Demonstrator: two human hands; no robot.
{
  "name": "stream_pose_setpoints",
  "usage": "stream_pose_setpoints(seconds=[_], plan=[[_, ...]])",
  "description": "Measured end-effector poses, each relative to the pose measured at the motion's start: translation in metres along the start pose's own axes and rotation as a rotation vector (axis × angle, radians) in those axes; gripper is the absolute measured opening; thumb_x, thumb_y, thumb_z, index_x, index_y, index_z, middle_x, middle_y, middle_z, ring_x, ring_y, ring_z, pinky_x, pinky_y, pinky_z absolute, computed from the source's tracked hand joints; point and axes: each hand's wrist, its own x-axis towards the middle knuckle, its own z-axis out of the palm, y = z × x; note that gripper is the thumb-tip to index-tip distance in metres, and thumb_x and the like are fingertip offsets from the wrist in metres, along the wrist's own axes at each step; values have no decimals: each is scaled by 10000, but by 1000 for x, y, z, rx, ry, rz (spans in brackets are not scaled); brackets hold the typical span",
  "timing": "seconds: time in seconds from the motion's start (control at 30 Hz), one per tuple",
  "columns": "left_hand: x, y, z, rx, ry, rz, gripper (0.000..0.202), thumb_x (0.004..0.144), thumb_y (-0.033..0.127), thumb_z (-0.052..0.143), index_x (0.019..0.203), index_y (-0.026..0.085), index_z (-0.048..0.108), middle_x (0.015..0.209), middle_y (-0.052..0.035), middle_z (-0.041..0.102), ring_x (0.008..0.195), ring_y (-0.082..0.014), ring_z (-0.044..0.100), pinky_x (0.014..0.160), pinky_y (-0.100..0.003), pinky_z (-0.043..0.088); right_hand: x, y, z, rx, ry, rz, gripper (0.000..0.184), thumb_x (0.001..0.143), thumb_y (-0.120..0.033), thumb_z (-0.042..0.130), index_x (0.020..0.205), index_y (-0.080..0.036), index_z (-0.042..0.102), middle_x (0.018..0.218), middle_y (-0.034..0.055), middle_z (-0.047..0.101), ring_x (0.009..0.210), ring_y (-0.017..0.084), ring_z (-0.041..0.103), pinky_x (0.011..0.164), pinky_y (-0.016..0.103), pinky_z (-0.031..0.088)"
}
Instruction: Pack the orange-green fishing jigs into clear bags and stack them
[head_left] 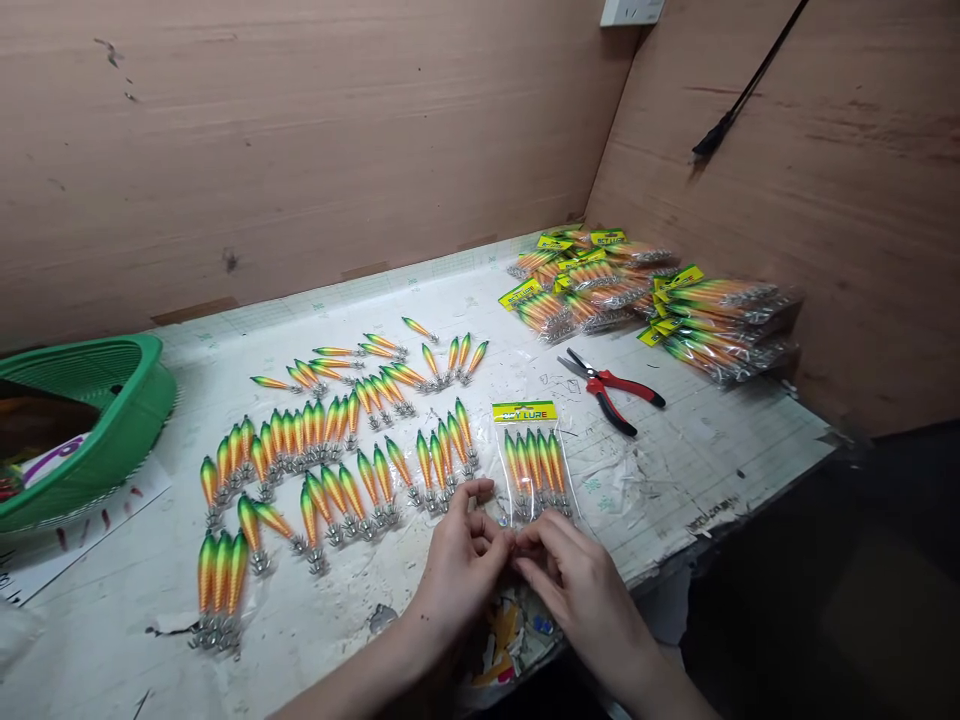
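Note:
A clear plastic bag of squid jig lures (535, 470), with a yellow and green header card (525, 412), lies flat on the table. Several green-and-orange lures sit side by side inside it, hooks toward me. At the bag's lower edge, my left hand (466, 550) pinches with thumb and fingertip, its index finger bent above. Close against it, my right hand (574, 565) also pinches the lower edge; the exact grip is partly hidden by the fingers. Rows of loose lures (315, 430) spread to the left of my hands, some right beside the left hand.
Red-handled pliers (611, 388) lie right of the bag. Filled lure bags (600, 280) are piled at the back right, by the wooden wall (300, 150). A green basket (112, 430) stands at the left. Torn paper scraps (502, 640) show at the near edge.

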Motion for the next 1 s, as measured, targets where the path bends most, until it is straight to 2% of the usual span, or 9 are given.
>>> stream_pose_setpoints(seconds=[0.37,0.43,0.53,0.6,0.67,0.73,0.8,0.87,1.0], plan=[[0,-16,2,191,24,108,399,788,190,548,1163,182,410,613,77,503,560,-135,534,562,-251,411,-15,8,-14,103,-63,-95,201,962,-205,387,782,-221,475,723,2,515,594,127,537,522,225,424],[1,-19,3,191,12,108,381,796,189,536,1153,195,402,617,80,493,553,-140,551,555,-254,416,-31,21,-30,239,43,55,210,974,-283,423,781,-228,480,674,-19,494,557,117,508,497,217,412],[-1,-18,2,211,-13,107,346,827,201,509,1150,198,386,625,78,485,553,-150,572,548,-260,435,-61,59,-65,242,406,338,205,949,-413,484,844,-239,515,491,-83,399,396,103,401,424,224,367],[-6,-15,0,303,-37,145,299,872,213,469,1159,190,390,631,63,511,565,-157,590,550,-264,455,-78,87,-90,-13,632,486,243,915,-465,506,841,-235,533,467,-64,443,401,135,452,444,264,397],[-11,-11,-6,508,-36,265,259,919,215,416,1176,184,417,688,20,576,592,-163,614,554,-269,473,-87,106,-112,-422,636,487,295,898,-472,471,798,-219,584,582,34,584,488,199,546,481,336,422],[-12,-8,-16,778,20,518,258,941,175,372,1183,177,461,801,-44,633,627,-168,630,539,-268,476,-85,107,-120,-659,610,357,303,903,-406,441,851,-191,648,807,138,673,665,274,617,597,424,467],[-7,-3,-26,1026,36,887,284,943,118,362,1184,159,505,924,-101,667,728,-189,655,586,-285,505,-72,95,-113,-733,531,62,245,907,-289,483,1009,-165,669,997,166,686,871,300,636,768,467,495],[3,3,-35,1187,-85,1232,301,954,89,365,1194,133,540,1012,-120,696,878,-211,660,735,-320,535,-53,77,-93,-684,351,-297,280,887,-166,555,1154,-168,638,1115,134,688,1034,273,622,891,431,502],[20,11,-41,1203,-372,1468,272,990,132,374,1105,124,621,1052,-82,730,988,-194,631,933,-325,476,-25,58,-50,-509,140,-692,307,900,-38,507,1165,-121,637,1126,110,716,1106,234,610,938,383,520]])
